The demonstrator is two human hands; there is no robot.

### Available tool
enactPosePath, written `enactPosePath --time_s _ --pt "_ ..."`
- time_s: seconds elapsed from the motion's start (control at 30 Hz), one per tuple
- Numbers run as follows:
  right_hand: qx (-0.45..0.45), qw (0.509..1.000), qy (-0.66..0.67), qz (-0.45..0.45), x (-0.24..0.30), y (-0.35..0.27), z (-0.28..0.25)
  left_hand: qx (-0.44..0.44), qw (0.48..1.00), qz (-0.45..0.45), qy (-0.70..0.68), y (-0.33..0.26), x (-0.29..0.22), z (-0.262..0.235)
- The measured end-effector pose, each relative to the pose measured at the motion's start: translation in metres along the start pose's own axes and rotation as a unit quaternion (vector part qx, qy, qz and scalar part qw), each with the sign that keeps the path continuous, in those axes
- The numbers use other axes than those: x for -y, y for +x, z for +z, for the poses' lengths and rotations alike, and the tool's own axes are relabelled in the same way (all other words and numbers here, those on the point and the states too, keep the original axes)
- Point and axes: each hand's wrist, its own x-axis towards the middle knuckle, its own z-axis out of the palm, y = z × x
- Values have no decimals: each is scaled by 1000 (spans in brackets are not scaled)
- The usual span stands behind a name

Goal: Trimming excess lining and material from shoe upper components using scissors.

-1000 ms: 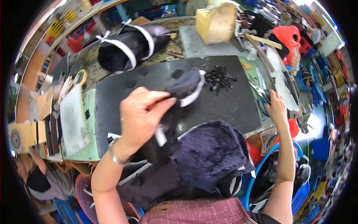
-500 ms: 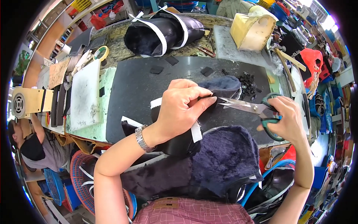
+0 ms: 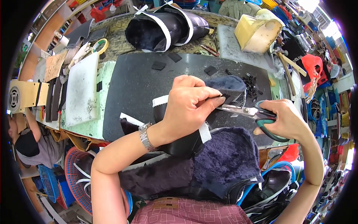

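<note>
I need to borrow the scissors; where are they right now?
In the head view, right of centre: the scissors are in the right hand, blades pointing at the dark fleece piece held by the left hand.

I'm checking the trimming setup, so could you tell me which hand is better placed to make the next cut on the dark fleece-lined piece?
Right. The right hand already holds the scissors, blades pointing at the fleece-lined piece. The left hand is occupied pinching that piece steady.
</note>
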Motion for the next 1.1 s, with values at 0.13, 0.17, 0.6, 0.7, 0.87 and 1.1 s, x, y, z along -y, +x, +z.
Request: enactPosePath --time_s 0.13,0.17,0.6,0.7,0.87,1.1 --pt "68 997 13 39 8 6 -2 -11 1000 -9 10 1 1 -2" --pt "89 994 15 56 10 8 -3 -14 1000 -5 16 1 2 -2" --pt "131 988 -49 64 19 10 -9 -3 1000 8 17 1 4 4" --pt "150 983 -39 94 22 11 -10 -8 1000 -7 10 1 6 4" --pt "113 991 7 67 15 6 1 25 924 -295 -243 9 -10 -3" --pt "41 916 329 226 -37 -3 12 304 916 -262 11 -23 32 -93"
